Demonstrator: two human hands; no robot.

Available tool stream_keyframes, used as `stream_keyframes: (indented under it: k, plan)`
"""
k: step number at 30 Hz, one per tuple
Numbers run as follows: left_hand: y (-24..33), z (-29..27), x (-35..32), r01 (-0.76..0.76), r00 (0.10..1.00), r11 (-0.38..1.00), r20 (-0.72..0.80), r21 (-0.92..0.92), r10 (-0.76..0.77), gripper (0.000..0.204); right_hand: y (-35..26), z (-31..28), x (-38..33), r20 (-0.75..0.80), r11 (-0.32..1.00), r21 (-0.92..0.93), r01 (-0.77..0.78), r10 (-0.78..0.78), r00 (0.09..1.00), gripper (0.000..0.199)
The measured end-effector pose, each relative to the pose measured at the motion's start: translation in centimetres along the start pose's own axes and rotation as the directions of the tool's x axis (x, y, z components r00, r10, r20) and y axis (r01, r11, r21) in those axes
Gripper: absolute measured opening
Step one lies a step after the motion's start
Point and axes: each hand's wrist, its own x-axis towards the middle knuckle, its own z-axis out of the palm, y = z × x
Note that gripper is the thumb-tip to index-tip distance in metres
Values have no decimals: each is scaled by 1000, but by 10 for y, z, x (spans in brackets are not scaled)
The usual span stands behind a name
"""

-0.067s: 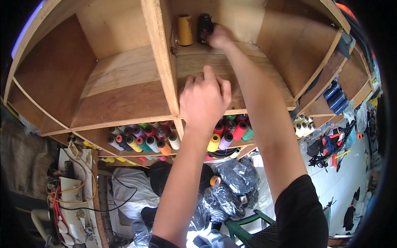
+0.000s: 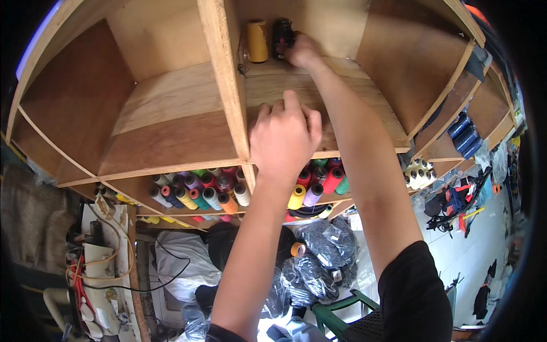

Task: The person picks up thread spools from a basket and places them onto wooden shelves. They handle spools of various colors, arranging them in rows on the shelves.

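Observation:
My right hand (image 2: 302, 51) reaches to the back of an upper wooden compartment (image 2: 290, 91), its fingers closed on a black thread spool (image 2: 282, 37) that stands upright there. Just left of that spool stands a yellow thread spool (image 2: 257, 41), apart from it and untouched. My left hand (image 2: 285, 131) is at the compartment's front, close to the upright divider (image 2: 219, 74). Its fingers are curled and turned away, so whatever they may hold is hidden.
On the shelf below stand several coloured thread spools (image 2: 211, 198). Dark plastic-wrapped bundles (image 2: 325, 245) lie beneath, beside a green stool (image 2: 336, 319). Blue rolls (image 2: 466, 137) sit in a compartment at the right. Cables (image 2: 134, 251) hang over equipment at the lower left.
The whole view has shifted very slightly. Both hands keep their places and their hold.

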Motion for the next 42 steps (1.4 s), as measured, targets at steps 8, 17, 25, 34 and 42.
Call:
stream_keyframes:
  k: [8, 17, 25, 34, 42]
  plan:
    - [4, -3, 7, -7, 1000, 1000, -13, -30, 7, 17, -12, -11, -23, 11, 999, -27, 46, -46, 999, 60]
    - [-8, -12, 2, 64, 992, 996, 113, -66, -56, 18, -21, -85, -281, -588, 881, 406, 241, 51, 807, 16]
    - [23, -189, -237, 316, 903, 837, 414, -446, -120, 8, -1, -96, -663, 55, 925, 312, -218, 211, 976, 16]
    - [-174, -457, -591, 112, -566, 957, 809, 268, -161, 49, -58, -293, -847, 170, 665, 469, -581, 578, 798, 48]
    - [-219, -516, -553, 159, -527, 884, 795, 440, -301, 46, -226, -596, -833, -438, 55, 622, 781, -802, 405, 28]
